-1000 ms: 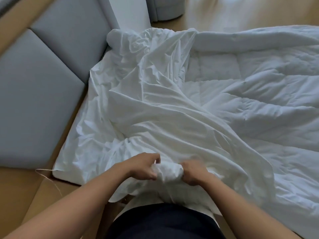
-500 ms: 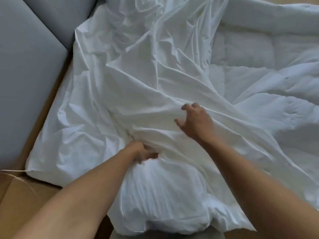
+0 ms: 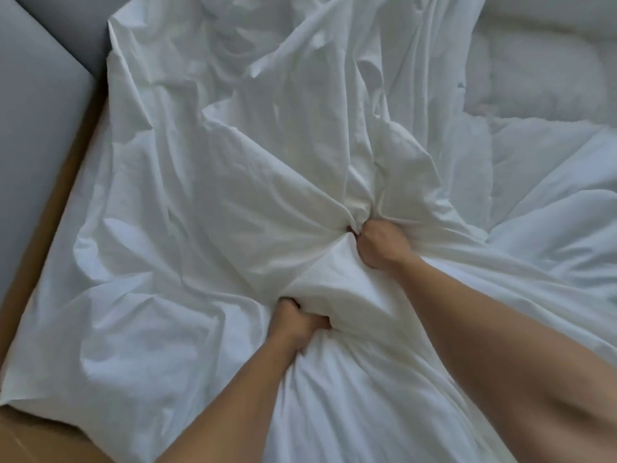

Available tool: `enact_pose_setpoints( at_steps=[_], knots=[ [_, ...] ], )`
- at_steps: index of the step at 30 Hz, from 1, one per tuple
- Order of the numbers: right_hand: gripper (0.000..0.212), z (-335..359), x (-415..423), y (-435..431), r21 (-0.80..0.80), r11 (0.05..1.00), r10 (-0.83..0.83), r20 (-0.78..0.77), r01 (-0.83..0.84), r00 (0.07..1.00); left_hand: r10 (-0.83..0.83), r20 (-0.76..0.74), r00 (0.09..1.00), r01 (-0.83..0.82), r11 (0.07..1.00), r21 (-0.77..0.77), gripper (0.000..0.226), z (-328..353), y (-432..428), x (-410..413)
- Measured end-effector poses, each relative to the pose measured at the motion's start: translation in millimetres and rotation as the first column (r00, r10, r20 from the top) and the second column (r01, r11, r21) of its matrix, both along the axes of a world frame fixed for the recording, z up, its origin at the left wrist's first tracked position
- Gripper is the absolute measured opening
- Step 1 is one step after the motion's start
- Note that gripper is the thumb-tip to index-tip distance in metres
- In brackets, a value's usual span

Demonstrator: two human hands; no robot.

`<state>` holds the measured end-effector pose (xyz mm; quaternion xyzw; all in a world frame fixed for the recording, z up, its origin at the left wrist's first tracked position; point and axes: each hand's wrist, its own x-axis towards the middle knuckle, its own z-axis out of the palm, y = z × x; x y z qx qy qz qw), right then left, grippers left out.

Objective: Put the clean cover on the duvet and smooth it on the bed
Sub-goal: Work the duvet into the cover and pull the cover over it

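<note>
Since the earlier frame, the right hand (image 3: 379, 243) is no longer hovering with spread fingers; it is now clenching a tight bunch of the cover (image 3: 187, 248) at the centre of the frame, with creases radiating from the fist. The left hand (image 3: 300, 324) is still gripping a fold of the same cover, lower centre, thumb tucked under the cloth. Both hands are closing on fabric, and neither one is empty.

The cover is lying crumpled across the left and middle of the frame, while the quilted duvet (image 3: 541, 155) is showing bare at the upper right, so most of it is probably still uncovered.

From here, the 2 fists may be pulling cover alone (whether any duvet is caught inside the bunch cannot be told), which would drag cloth without feeding the filling in. Hard tugging could also be twisting the cover or sliding its lower left corner off onto the wooden frame (image 3: 50, 228) beside the grey headboard (image 3: 36, 128).

No brand, label or writing is showing anywhere.
</note>
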<state>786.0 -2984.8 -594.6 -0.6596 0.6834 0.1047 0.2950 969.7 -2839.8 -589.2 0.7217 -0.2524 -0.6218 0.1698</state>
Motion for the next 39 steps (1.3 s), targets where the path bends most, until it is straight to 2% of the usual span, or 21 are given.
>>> enact_pose_setpoints(
  at_steps=[3, 5, 7, 9, 11, 13, 15, 17, 18, 19, 20, 21, 22, 24, 26, 29, 31, 33, 35, 37, 39],
  knots=[
    [0.039, 22.8, 6.6, -3.3, -0.181, 0.982, -0.035, 0.112, 0.055, 0.993, 0.030, -0.234, 0.972, -0.054, 0.994, -0.096, 0.066, 26.8, -10.0, 8.9],
    [0.042, 45.5, 17.2, 1.4, -0.341, 0.918, -0.100, 0.291, 0.201, 0.952, -0.024, -0.219, 0.975, -0.029, 0.971, -0.235, 0.058, 52.3, -13.5, 33.5],
    [0.044, 60.7, 33.9, 0.2, -0.432, 0.824, -0.148, 0.462, 0.368, 0.874, -0.081, 0.110, 0.991, 0.118, 0.911, -0.395, 0.035, 81.2, -15.7, 60.8],
    [0.047, 62.9, 53.4, -0.1, -0.426, 0.780, -0.202, 0.522, 0.458, 0.829, -0.023, 0.571, 0.821, 0.343, 0.819, -0.460, 0.029, 91.1, -10.0, 82.8],
    [0.052, 35.6, 61.0, 4.4, -0.313, 0.882, -0.239, 0.346, 0.352, 0.907, -0.078, 0.746, 0.662, 0.453, 0.834, -0.315, 0.056, 74.5, -3.6, 88.5],
    [0.067, 4.9, 58.4, 15.6, -0.034, 0.981, -0.191, 0.049, 0.193, 0.980, -0.404, 0.658, 0.635, 0.520, 0.854, 0.023, 0.080, 49.1, 0.3, 77.3],
    [0.084, -8.1, 52.0, 18.9, 0.132, 0.981, -0.138, -0.061, 0.145, 0.989, -0.640, 0.539, 0.547, 0.648, 0.732, 0.211, 0.097, 33.2, -0.2, 64.6],
    [0.081, 1.9, 46.4, 7.7, 0.058, 0.988, -0.142, -0.030, 0.144, 0.989, -0.739, 0.480, 0.473, 0.734, 0.632, 0.250, 0.112, 31.0, -13.9, 66.1],
    [0.077, 13.7, 41.0, 1.0, -0.115, 0.980, -0.166, 0.004, 0.165, 0.986, -0.716, 0.422, 0.556, 0.730, 0.663, 0.164, 0.117, 34.5, -23.4, 73.2],
    [0.073, 24.6, 32.0, -4.9, -0.363, 0.910, -0.203, 0.034, 0.201, 0.979, -0.623, 0.268, 0.734, 0.639, 0.768, 0.036, 0.113, 40.9, -33.4, 82.8],
    [0.073, 35.4, 19.8, -10.2, -0.554, 0.793, -0.262, 0.066, 0.254, 0.963, -0.404, 0.029, 0.914, 0.405, 0.912, -0.071, 0.102, 45.3, -41.6, 91.3],
    [0.080, 38.2, 3.5, -17.4, -0.634, 0.707, -0.334, 0.092, 0.314, 0.938, -0.107, -0.137, 0.985, 0.097, 0.992, -0.080, 0.090, 46.1, -46.2, 98.2],
    [0.091, 40.6, -11.5, -26.3, -0.587, 0.710, -0.408, 0.108, 0.390, 0.906, 0.138, -0.195, 0.971, -0.152, 0.987, -0.058, 0.088, 39.3, -51.1, 102.0],
    [0.102, 37.1, -30.7, -41.6, -0.303, 0.829, -0.478, 0.052, 0.470, 0.877, 0.344, -0.095, 0.934, -0.353, 0.931, -0.096, 0.110, 20.0, -62.8, 95.3],
    [0.083, 33.3, -38.5, -45.7, -0.126, 0.912, -0.397, -0.046, 0.389, 0.917, 0.304, 0.203, 0.931, -0.282, 0.951, -0.130, 0.129, 18.2, -77.2, 67.4],
    [0.052, 36.9, -53.3, -45.4, -0.201, 0.904, -0.360, 0.116, 0.377, 0.926, 0.224, 0.687, 0.692, -0.076, 0.968, -0.239, 0.102, 31.7, -94.6, 25.0],
    [0.043, 47.7, -82.8, -46.4, -0.283, 0.846, -0.402, 0.216, 0.451, 0.890, 0.329, 0.777, 0.537, 0.092, 0.892, -0.442, 0.077, 50.3, -107.5, -3.5],
    [0.038, 64.7, -123.8, -51.1, -0.346, 0.765, -0.471, 0.275, 0.543, 0.838, 0.277, 0.735, 0.619, 0.254, 0.815, -0.521, 0.072, 63.6, -124.4, -34.1],
    [0.037, 84.1, -170.5, -54.1, -0.384, 0.638, -0.576, 0.338, 0.667, 0.745, 0.024, 0.682, 0.731, 0.313, 0.876, -0.366, 0.097, 69.5, -147.8, -68.9],
    [0.038, 101.8, -217.7, -55.3, -0.407, 0.469, -0.670, 0.415, 0.784, 0.616, -0.187, 0.654, 0.733, 0.374, 0.914, -0.157, 0.120, 70.4, -171.1, -107.7],
    [0.040, 115.9, -264.5, -53.4, -0.424, 0.279, -0.743, 0.473, 0.862, 0.473, -0.335, 0.604, 0.723, 0.454, 0.889, -0.051, 0.110, 63.6, -187.3, -150.6]
  ],
)
